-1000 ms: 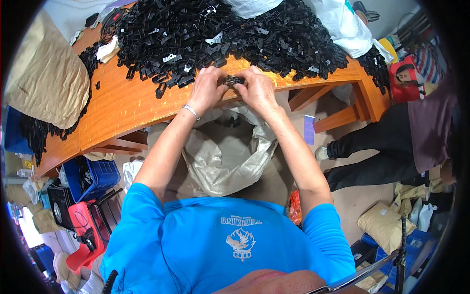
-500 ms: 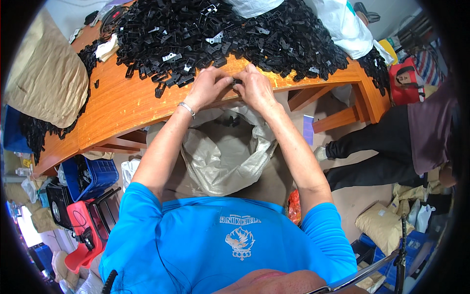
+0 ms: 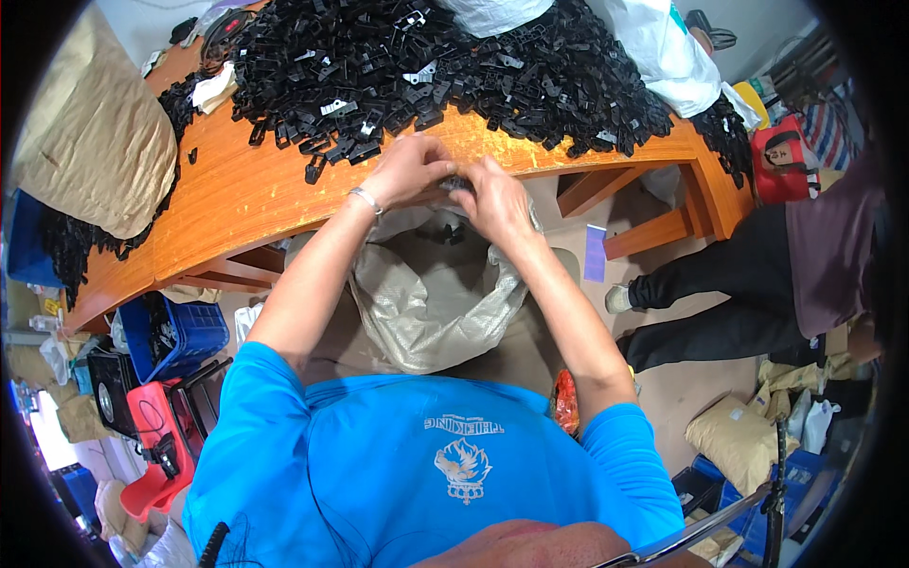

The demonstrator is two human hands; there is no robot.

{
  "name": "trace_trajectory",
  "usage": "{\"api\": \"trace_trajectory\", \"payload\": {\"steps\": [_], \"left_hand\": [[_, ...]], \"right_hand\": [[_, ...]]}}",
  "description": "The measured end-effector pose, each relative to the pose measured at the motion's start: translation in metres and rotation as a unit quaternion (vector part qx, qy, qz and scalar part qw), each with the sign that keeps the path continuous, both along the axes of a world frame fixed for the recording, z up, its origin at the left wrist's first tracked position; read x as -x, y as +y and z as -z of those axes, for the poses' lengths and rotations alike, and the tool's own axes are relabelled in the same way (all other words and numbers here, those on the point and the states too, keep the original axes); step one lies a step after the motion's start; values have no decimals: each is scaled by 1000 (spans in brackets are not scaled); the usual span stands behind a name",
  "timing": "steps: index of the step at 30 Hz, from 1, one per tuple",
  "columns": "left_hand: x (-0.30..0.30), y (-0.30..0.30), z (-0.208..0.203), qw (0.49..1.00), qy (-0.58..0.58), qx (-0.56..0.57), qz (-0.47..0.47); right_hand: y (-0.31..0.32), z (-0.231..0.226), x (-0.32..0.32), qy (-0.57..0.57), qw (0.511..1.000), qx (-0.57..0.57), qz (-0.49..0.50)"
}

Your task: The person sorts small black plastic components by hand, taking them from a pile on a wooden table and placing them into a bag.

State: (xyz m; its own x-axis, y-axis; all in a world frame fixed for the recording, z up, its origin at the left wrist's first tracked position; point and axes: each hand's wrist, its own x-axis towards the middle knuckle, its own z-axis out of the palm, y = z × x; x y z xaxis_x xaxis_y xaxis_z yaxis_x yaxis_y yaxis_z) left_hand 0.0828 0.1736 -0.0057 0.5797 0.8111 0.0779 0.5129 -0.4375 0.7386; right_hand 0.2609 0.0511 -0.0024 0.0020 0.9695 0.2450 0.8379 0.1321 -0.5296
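A: Position of the hands?
B: Left hand and right hand brought together at the near edge of the orange wooden worktop, fingers closed on a small black plastic part. Part mostly hidden between the fingertips; exact shape not discernible.

A: Location of that part?
B: Pinched between both hands, just above the worktop edge and over the open mouth of a grey woven sack.

A: Contents of the sack?
B: A few dark pieces visible near its top; more cannot be told.

A: Surroundings on the worktop?
B: Large heap of black plastic parts spread across the far side, near the hands but apart from them. Tan sack at far left, white bags at upper right.

A: Off the worktop?
B: Blue crate and red item on the floor at left; another person's dark-trousered legs at right.
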Motion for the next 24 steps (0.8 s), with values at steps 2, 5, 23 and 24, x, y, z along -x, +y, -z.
{"api": "trace_trajectory", "payload": {"steps": [2,5,23,24], "left_hand": [[-1,-4,-10,998,-47,-26,-38],[-10,8,-14,942,-10,-323,-86],[-34,1,-5,974,96,-181,-101],[-35,0,-2,970,77,-203,-112]], "right_hand": [[-29,16,7,9,999,-6,-31],[-51,27,11,34,994,36,-93],[91,-25,-69,-296,951,-82,-34],[91,-24,-67,-295,951,-82,-35]]}}
